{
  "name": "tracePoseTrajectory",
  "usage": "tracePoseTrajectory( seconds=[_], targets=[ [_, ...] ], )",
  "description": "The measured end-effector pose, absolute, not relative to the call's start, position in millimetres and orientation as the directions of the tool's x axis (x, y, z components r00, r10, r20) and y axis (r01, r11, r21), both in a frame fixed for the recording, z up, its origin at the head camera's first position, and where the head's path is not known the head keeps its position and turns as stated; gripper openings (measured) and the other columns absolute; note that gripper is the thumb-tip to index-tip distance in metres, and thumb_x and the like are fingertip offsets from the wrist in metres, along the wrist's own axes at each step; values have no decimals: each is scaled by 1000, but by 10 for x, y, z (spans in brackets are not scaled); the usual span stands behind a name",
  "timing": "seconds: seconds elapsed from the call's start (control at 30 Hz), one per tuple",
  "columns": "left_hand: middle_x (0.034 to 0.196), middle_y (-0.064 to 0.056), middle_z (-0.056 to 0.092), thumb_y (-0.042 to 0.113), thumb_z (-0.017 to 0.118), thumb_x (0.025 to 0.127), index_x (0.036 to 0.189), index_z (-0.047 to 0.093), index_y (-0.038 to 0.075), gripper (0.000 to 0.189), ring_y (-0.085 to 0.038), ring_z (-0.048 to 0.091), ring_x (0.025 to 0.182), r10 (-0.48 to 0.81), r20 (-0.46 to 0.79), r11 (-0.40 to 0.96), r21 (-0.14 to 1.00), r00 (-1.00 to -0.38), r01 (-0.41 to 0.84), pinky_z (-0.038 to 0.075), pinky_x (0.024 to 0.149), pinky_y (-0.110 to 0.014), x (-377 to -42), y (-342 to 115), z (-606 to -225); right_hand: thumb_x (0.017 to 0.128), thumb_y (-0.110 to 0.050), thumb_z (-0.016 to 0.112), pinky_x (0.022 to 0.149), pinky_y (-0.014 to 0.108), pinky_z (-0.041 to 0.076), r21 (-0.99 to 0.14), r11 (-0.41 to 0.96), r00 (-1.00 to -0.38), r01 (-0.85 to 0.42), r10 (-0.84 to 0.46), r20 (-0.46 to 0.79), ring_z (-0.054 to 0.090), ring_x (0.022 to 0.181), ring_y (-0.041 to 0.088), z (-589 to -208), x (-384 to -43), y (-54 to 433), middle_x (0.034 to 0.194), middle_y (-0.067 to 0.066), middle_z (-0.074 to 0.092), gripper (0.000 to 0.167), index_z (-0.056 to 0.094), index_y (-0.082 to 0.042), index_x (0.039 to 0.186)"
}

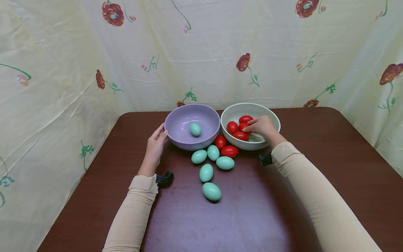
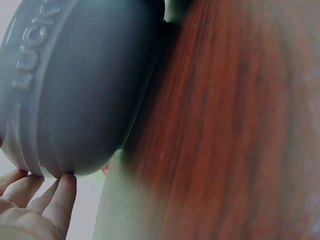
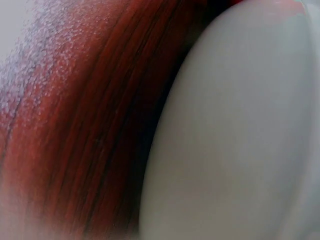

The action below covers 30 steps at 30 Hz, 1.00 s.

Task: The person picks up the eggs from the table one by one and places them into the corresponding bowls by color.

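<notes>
My left hand (image 1: 156,140) rests against the left side of a purple bowl (image 1: 174,134), fingers fairly straight. In the left wrist view the fingertips (image 2: 66,187) touch the bowl's outer wall (image 2: 95,85). One mint-green egg (image 1: 195,129) lies inside that bowl. Over at the white bowl (image 1: 270,120), my right hand (image 1: 263,126) reaches in over the rim and pinches a red egg (image 1: 242,126) between thumb and fingers. Several other red eggs (image 1: 240,136) lie around it. Only the white bowl's outer wall (image 3: 230,130) shows in the right wrist view; the hand is hidden there.
In front of the bowls, two red eggs (image 1: 229,151) and several mint-green eggs (image 1: 206,173) lie on the brown wooden table (image 1: 252,210). The bowls stand side by side near the back edge. A flowered curtain (image 1: 204,52) hangs behind.
</notes>
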State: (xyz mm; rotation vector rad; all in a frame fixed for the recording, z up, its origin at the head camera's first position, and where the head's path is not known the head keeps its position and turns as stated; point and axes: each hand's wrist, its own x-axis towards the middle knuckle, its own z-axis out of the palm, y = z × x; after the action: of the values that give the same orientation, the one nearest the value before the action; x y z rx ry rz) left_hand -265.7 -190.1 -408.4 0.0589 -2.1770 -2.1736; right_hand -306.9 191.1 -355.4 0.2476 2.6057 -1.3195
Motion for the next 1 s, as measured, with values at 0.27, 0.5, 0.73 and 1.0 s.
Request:
tracePoseTrajectory(
  seconds=[0.27,0.5,0.73,1.0],
  targets=[
    [161,-8,35,19,46,106,156,33,9,52,-19,40,144,-77,30,-29,999,-997,33,38,118,-37,-2673,-1894,-4081,90,-18,72,71,17,50,-747,633,-973,203,46,-225,56,98,26,-3534,-3056,1919,130,28,62,49,61,9,129],
    [161,-8,35,20,47,106,156,33,10,53,-20,41,144,-72,31,-18,999,-997,33,38,118,-38,-2661,-1891,-4094,93,-19,67,80,27,45,-740,668,-997,75,62,-45,56,112,35,-3553,-2982,1918,124,24,67,38,67,4,124],
    [160,-8,36,21,47,106,156,33,10,53,-22,43,143,-59,32,0,999,-998,32,39,117,-39,-2642,-1890,-4108,92,-28,71,72,18,44,-828,560,-995,-10,78,64,60,104,24,-3511,-2688,1812,115,16,73,35,73,-6,119],
    [161,-9,34,21,47,106,156,31,9,54,-22,39,145,-59,48,-9,999,-997,49,36,119,-40,-2638,-1907,-4081,87,-31,77,72,16,44,-850,516,-994,-110,-52,97,56,108,21,-3394,-2231,1619,117,11,74,36,75,-11,117]
  ],
)
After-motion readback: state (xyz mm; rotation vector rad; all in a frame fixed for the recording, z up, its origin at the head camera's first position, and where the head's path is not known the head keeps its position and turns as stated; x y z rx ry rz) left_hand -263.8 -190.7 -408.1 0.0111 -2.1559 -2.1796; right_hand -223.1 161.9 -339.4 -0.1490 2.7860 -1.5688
